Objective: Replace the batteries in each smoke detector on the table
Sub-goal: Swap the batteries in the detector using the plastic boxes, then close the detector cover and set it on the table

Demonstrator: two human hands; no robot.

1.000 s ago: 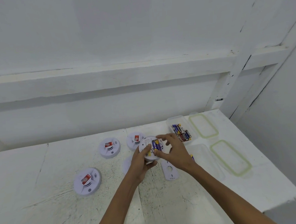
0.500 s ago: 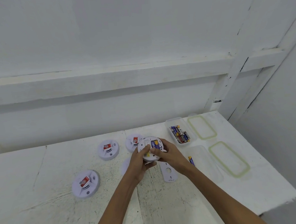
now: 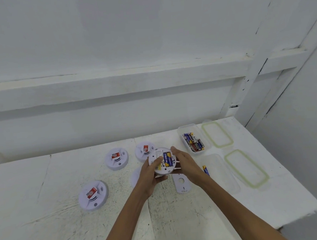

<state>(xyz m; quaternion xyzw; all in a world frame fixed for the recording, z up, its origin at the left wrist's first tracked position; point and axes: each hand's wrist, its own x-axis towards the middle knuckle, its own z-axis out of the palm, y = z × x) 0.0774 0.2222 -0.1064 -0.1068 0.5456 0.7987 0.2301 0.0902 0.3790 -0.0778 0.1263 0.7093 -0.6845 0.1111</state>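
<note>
Smoke detector (image 3: 162, 161) in hand is held over the middle of the table (image 3: 178, 220), back side up, with a blue-and-yellow battery (image 3: 168, 159) lying in its open compartment. The left hand (image 3: 150, 174) grips the left rim, thumb across the label. The right hand (image 3: 186, 164) cups the right rim, fingers curled under. The fresh cell looks seated to me, so the next move is to pick up the cover plate (image 3: 182, 183) lying just below the hands and fit it on squarely. Nothing blocks it. Three other detectors (image 3: 117, 158) sit face up to the left, apparently not yet opened. To the right stand the battery tub (image 3: 179, 132), a nearer clear tub (image 3: 230, 182) with a loose battery (image 3: 206, 169) in it, and two green-rimmed lids (image 3: 247, 168).
</note>
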